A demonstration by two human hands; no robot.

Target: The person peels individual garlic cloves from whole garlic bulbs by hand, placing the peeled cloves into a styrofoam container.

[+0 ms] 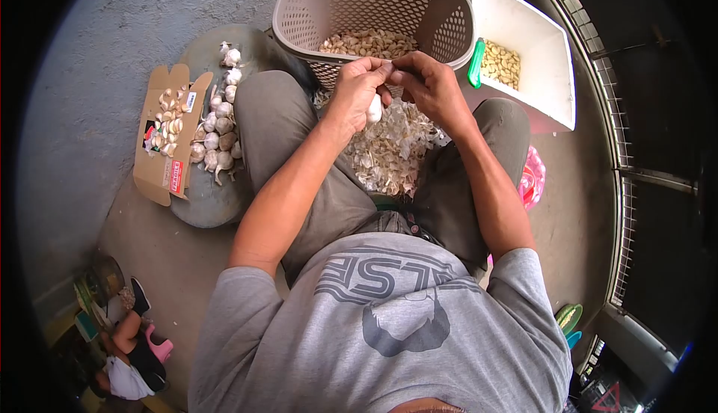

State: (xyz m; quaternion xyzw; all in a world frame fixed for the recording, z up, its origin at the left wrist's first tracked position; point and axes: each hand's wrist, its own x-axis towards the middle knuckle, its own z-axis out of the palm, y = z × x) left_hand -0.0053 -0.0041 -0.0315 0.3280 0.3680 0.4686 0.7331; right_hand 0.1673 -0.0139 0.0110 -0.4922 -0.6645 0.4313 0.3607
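garlic clove (373,108) hangs long axis upright, tip down, pinched in left hand (357,93) grip; right hand (428,84) fingers closed on its top

L hand (359,95): fingers curled, pinching w/ thumb, palm turned right
R hand (430,84): fingertips meet L hand's, knuckles up
Forearms: both bare, stretched fwd over knees, converging at far centre
Wrists: slightly bent inward
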